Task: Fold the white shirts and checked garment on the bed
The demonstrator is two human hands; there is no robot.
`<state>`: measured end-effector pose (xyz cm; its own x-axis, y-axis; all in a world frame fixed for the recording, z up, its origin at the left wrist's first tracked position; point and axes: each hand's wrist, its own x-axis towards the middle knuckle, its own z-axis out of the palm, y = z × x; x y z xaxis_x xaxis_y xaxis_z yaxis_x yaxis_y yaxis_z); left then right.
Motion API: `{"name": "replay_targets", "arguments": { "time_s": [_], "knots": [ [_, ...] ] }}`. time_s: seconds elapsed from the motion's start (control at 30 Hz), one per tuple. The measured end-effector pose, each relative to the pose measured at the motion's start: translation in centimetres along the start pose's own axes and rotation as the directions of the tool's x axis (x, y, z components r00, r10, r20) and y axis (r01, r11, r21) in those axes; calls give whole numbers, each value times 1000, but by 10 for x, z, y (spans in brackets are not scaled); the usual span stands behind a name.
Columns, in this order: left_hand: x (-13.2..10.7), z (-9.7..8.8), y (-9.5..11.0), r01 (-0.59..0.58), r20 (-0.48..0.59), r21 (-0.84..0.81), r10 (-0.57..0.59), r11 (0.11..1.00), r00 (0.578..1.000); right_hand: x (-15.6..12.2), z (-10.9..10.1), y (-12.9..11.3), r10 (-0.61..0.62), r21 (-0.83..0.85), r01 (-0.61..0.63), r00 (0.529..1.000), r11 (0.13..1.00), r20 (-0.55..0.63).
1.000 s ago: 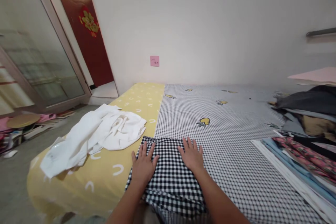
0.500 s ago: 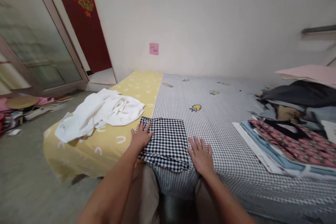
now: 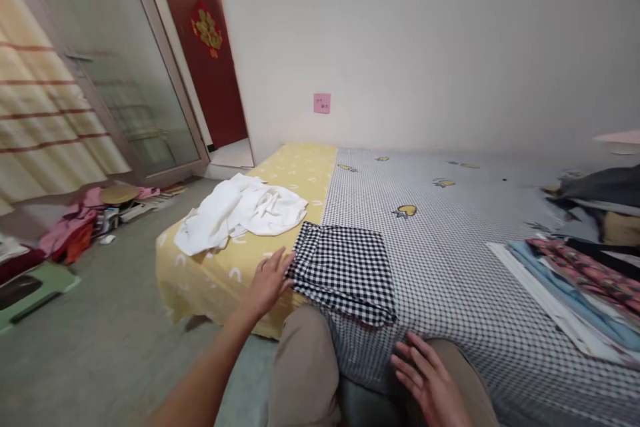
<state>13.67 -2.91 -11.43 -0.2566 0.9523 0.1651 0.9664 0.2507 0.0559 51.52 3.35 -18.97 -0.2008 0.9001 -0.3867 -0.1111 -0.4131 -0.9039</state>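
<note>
A folded black-and-white gingham cloth [image 3: 343, 273] lies flat on the grey checked bedsheet [image 3: 450, 267], close to where it meets the yellow sheet [image 3: 210, 280]. My left hand [image 3: 267, 283] rests at the cloth's left edge, fingers spread, its fingertips against the fold and gripping nothing. My right hand [image 3: 425, 380] has lifted clear of the cloth and hangs empty near my knee, fingers apart. A crumpled white cloth [image 3: 240, 213] lies on the yellow sheet beyond my left hand.
Stacked folded fabrics [image 3: 570, 287] and a dark garment [image 3: 605, 187] lie on the bed's right side. My beige-trousered knees [image 3: 303, 367] stand at the bed's near edge. Scattered clothes and books [image 3: 85, 227] lie on the concrete floor beside a glass door [image 3: 100, 80].
My right hand has moved off the cloth, back towards me, and my left hand has shifted to the cloth's edge. The whole view has swung left.
</note>
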Motion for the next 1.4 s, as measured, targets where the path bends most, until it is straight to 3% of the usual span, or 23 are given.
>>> {"name": "replay_targets", "arguments": {
  "time_s": [0.07, 0.13, 0.3, 0.43, 0.6, 0.77, 0.9, 1.03, 1.13, 1.23, 1.3, 1.4],
  "knots": [
    [-7, 1, 4, -169, -33, 68, 171, 983, 985, -3, 6, 4, 115, 151, -119, 993, 981, 35],
    [-9, 6, 8, -283, -46, 132, 291, 950, 956, 1, 12, 4, 112, 177, -120, 992, 977, 54],
    [2, 28, 15, -294, 8, 163, 297, 942, 955, 8, 26, -15, 105, 135, -124, 984, 983, 141],
    [15, 35, 8, -295, 45, 122, 292, 948, 955, 8, 40, -27, 132, 215, -179, 967, 960, 216],
    [33, 10, 7, -275, 120, 8, 272, 962, 955, 33, 70, -43, 102, 183, -124, 987, 975, 124],
    [46, -28, 30, -234, 95, -20, 235, 972, 967, 61, 87, -80, -14, 231, -10, 994, 973, 104],
    [51, -47, 59, -255, 71, 16, 254, 967, 965, 81, 78, -128, -91, 349, 24, 980, 937, 178],
    [49, -48, 117, -335, 33, -78, 338, 939, 940, 109, 42, -183, -167, 464, 93, 979, 881, 119],
    [39, -28, 177, -460, -124, -363, 447, 810, 886, 122, -2, -205, -177, 533, 147, 984, 833, 5],
    [20, 13, 225, -454, -190, -594, 432, 664, 881, 114, -44, -192, -71, 557, 78, 997, 827, -35],
    [4, 46, 242, -332, -113, -750, 383, 572, 917, 101, -60, -166, 25, 550, -8, 999, 835, -23],
    [-19, 91, 244, 51, 150, -927, 245, 370, 958, 79, -63, -120, 155, 537, -144, 988, 831, 25]
  ]
}}
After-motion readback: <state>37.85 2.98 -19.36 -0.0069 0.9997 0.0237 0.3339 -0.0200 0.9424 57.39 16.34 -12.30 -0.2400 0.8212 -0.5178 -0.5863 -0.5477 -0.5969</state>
